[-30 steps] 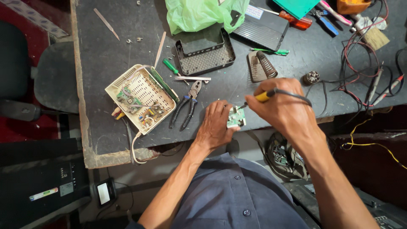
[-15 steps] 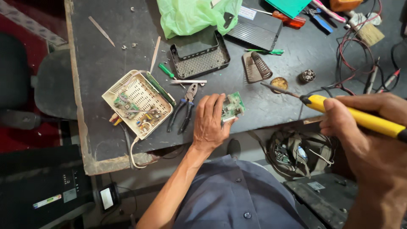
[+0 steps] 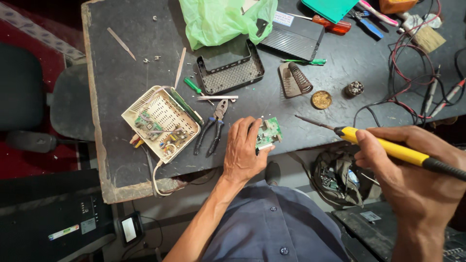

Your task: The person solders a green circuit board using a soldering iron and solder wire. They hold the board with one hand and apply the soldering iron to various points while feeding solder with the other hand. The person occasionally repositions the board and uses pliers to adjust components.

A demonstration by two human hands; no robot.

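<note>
My left hand (image 3: 246, 150) holds a small green circuit board (image 3: 268, 132) at the near edge of the dark workbench (image 3: 126, 82), fingers curled over its left side. My right hand (image 3: 412, 170) grips a yellow-handled soldering iron (image 3: 383, 145) off to the right, raised toward the camera. Its metal tip (image 3: 310, 121) points left and hangs well clear of the board. A small round tin (image 3: 321, 99) with brownish content sits just beyond the tip.
Pliers (image 3: 212, 127) lie left of my left hand, beside an open white plastic case (image 3: 160, 123) with electronics inside. A coil iron stand (image 3: 293, 80), a black perforated tray (image 3: 230, 73), a green bag (image 3: 223, 19), screwdrivers and red and black leads (image 3: 417, 82) crowd the far side.
My right hand has pulled the soldering iron off the board and drawn it to the right and up toward the camera. My left hand stays on the board.
</note>
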